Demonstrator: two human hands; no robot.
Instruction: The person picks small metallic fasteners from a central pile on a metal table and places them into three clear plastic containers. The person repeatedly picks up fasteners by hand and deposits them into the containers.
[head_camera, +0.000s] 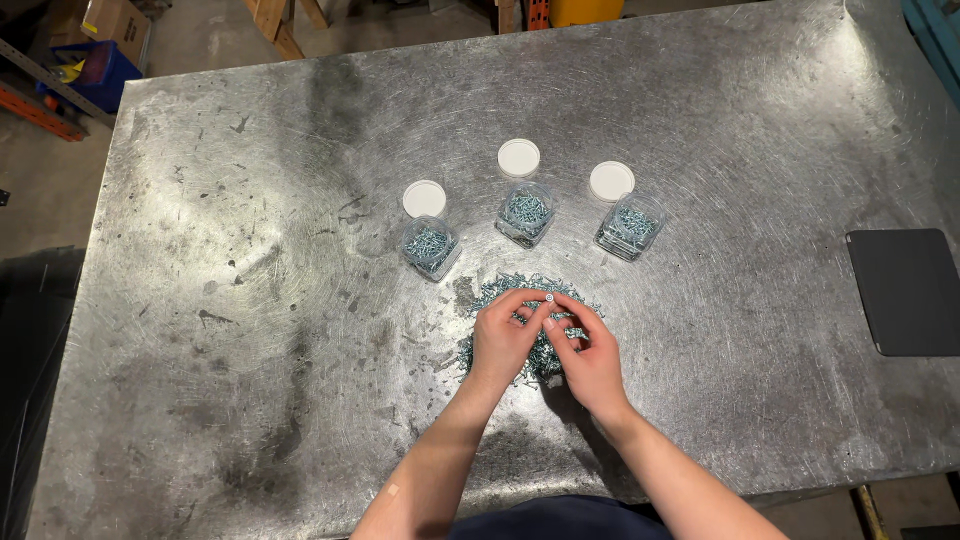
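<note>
Right now the left hand (503, 337) and the right hand (590, 362) are meeting over a loose pile of silvery screws (530, 325), fingertips drawn together; between them they are pinching a single small screw (549, 298), its round head facing up, just above the far side of the pile. Which of the two grips is carrying the screw's weight is too small to tell, but both sets of fingers are closing on it rather than spreading. The palms are hovering over the heap, hiding its middle, while screws are showing around the hands on the far, left and near sides. The pile is lying near the front middle of a scuffed steel table (250, 300). Just beyond it three small clear jars are standing in an arc, each open and partly filled with the same screws: the left jar (431, 247), the middle jar (526, 213) and the right jar (629, 226). Behind each jar a round white lid is lying flat on the metal: the left lid (424, 198), the middle lid (518, 158) and the right lid (611, 181). Well off to the right, near the table's edge, a dark flat rectangular pad (905, 290) is resting.
</note>
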